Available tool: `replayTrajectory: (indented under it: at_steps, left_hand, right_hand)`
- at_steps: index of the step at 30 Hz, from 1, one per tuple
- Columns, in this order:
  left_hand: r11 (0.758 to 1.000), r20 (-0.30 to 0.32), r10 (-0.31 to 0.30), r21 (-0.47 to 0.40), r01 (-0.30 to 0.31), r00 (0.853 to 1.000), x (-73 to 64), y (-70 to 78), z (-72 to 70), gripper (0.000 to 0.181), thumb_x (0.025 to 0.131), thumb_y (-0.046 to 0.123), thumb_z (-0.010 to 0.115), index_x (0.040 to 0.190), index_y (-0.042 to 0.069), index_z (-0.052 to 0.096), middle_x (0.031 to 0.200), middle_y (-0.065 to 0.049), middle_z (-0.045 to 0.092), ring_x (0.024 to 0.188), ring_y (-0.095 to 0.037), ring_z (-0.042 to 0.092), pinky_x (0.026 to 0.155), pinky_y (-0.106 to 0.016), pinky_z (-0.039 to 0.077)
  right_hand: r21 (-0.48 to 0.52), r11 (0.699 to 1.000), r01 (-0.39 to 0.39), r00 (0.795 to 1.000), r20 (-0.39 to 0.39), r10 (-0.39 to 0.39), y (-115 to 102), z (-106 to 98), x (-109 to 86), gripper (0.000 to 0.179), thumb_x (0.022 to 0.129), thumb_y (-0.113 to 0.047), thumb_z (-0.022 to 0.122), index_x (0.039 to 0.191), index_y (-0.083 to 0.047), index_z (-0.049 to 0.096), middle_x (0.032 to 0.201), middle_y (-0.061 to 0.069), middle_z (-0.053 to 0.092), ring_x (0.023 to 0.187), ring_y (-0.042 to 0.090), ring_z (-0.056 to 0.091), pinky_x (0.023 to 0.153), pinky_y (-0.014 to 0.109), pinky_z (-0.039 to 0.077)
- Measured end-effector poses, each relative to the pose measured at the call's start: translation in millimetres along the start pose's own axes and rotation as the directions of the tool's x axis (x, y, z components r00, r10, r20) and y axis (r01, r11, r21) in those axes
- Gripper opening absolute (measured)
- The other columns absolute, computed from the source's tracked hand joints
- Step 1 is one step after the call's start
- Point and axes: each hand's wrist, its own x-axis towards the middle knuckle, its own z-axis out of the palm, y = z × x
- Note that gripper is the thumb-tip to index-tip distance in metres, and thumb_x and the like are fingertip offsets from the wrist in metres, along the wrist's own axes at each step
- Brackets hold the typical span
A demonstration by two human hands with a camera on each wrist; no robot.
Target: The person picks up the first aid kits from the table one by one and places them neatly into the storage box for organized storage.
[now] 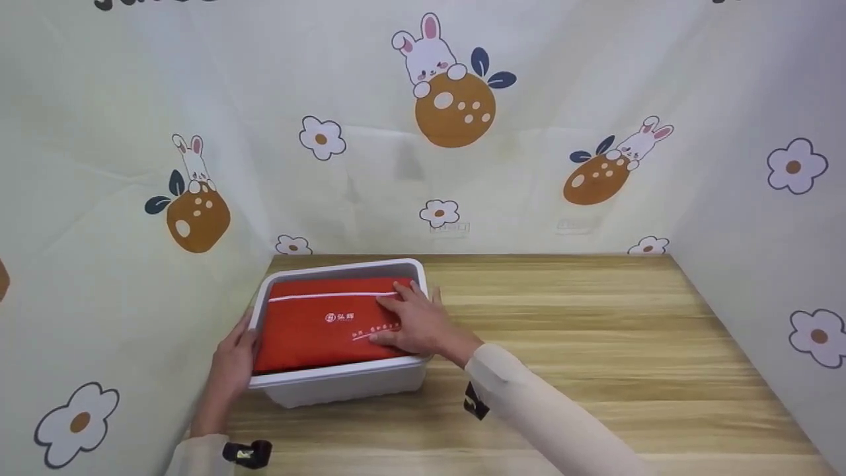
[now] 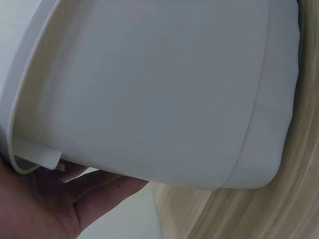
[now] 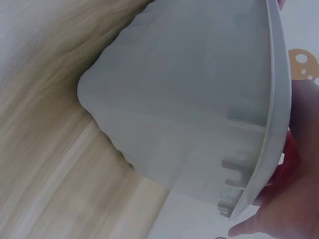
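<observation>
A white plastic bin [image 1: 337, 389] stands on the wooden surface at the left in the head view. Inside it lies a flat red item that looks like fabric [image 1: 310, 337], with a white line along its far side and a white printed logo. My left hand [image 1: 231, 363] holds the bin's left side at the rim; in the left wrist view its fingers [image 2: 107, 196] reach below the lip, along the outer wall. With fingers spread, my right hand [image 1: 426, 324] rests on the right part of the red item, covering some of its print.
The wooden tabletop [image 1: 581, 330] stretches right of the bin. Pale cloth walls [image 1: 370, 185] printed with rabbits, oranges and flowers enclose the back and both sides, with the left one close beside the bin.
</observation>
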Motion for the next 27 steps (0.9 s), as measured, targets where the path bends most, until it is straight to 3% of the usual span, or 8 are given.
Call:
replayTrajectory:
  at_steps: [6, 10, 15, 18, 22, 24, 27]
  left_hand:
    - [1.0, 0.008, -0.022, 0.001, 0.022, 1.0, 0.0, 3.8, 4.5, 0.082, 0.099, 0.068, 0.032, 0.161, 0.029, -0.005, 0.168, -0.022, 0.009, 0.149, -0.047, 0.023, 0.117, -0.064, 0.032]
    - [1.0, 0.0, -0.016, -0.001, 0.016, 1.0, 4.1, 5.9, 7.1, 0.09, 0.096, 0.065, 0.046, 0.161, 0.03, -0.005, 0.167, -0.023, 0.011, 0.147, -0.047, 0.027, 0.114, -0.06, 0.04]
    - [0.999, 0.014, 0.017, 0.041, -0.017, 1.0, 7.0, 8.4, 6.4, 0.092, 0.095, 0.064, 0.049, 0.161, 0.029, -0.006, 0.167, -0.023, 0.011, 0.147, -0.049, 0.027, 0.113, -0.06, 0.041]
    - [0.991, 0.043, 0.04, 0.127, -0.045, 0.998, 5.4, 10.8, 0.5, 0.095, 0.095, 0.067, 0.046, 0.161, 0.025, -0.007, 0.165, -0.026, 0.016, 0.144, -0.05, 0.034, 0.108, -0.057, 0.047]
    - [0.973, 0.085, 0.046, 0.22, -0.064, 0.995, 1.4, 21.0, -9.4, 0.09, 0.099, 0.065, 0.038, 0.162, 0.016, -0.003, 0.161, -0.029, 0.024, 0.137, -0.05, 0.041, 0.104, -0.055, 0.052]
    - [0.968, 0.074, 0.043, 0.242, -0.06, 0.996, 0.1, 29.9, -11.9, 0.084, 0.102, 0.06, 0.034, 0.162, 0.011, 0.0, 0.161, -0.029, 0.026, 0.138, -0.05, 0.041, 0.106, -0.058, 0.049]
    - [0.954, 0.007, 0.063, 0.294, -0.062, 0.998, -0.4, 45.5, -10.5, 0.08, 0.104, 0.052, 0.034, 0.161, 0.006, 0.004, 0.16, -0.03, 0.028, 0.139, -0.051, 0.04, 0.108, -0.062, 0.044]
  right_hand:
    - [0.044, 0.999, 0.015, 0.998, -0.057, -0.012, 5.8, 5.8, -5.0, 0.074, 0.091, -0.061, 0.06, 0.154, -0.029, 0.041, 0.167, 0.006, 0.025, 0.158, 0.031, 0.01, 0.127, 0.061, 0.004]
    - [0.074, 0.997, 0.018, 0.995, -0.097, -0.01, 10.7, 7.8, -7.5, 0.068, 0.093, -0.059, 0.058, 0.152, -0.027, 0.044, 0.167, 0.006, 0.026, 0.158, 0.03, 0.011, 0.127, 0.06, 0.004]
    - [0.101, 0.993, 0.063, 0.983, -0.176, -0.045, 16.1, 7.1, -13.6, 0.061, 0.095, -0.05, 0.06, 0.148, -0.021, 0.051, 0.163, 0.006, 0.035, 0.157, 0.029, 0.019, 0.126, 0.06, 0.009]
    - [0.117, 0.985, 0.13, 0.96, -0.264, -0.096, 20.8, 6.9, -17.2, 0.052, 0.096, -0.041, 0.062, 0.142, -0.016, 0.058, 0.157, 0.007, 0.044, 0.152, 0.029, 0.03, 0.125, 0.058, 0.019]
    - [0.134, 0.967, 0.218, 0.906, -0.397, -0.149, 33.4, 4.7, -21.6, 0.042, 0.096, -0.031, 0.063, 0.132, -0.012, 0.065, 0.147, 0.009, 0.054, 0.14, 0.029, 0.046, 0.12, 0.054, 0.033]
    - [0.139, 0.959, 0.249, 0.878, -0.45, -0.163, 42.7, 2.4, -24.2, 0.037, 0.096, -0.028, 0.064, 0.128, -0.01, 0.068, 0.142, 0.01, 0.058, 0.134, 0.029, 0.051, 0.116, 0.053, 0.038]
    - [0.115, 0.951, 0.288, 0.832, -0.522, -0.189, 59.0, -1.6, -27.8, 0.034, 0.094, -0.023, 0.066, 0.123, -0.007, 0.069, 0.135, 0.013, 0.062, 0.128, 0.03, 0.055, 0.112, 0.054, 0.041]
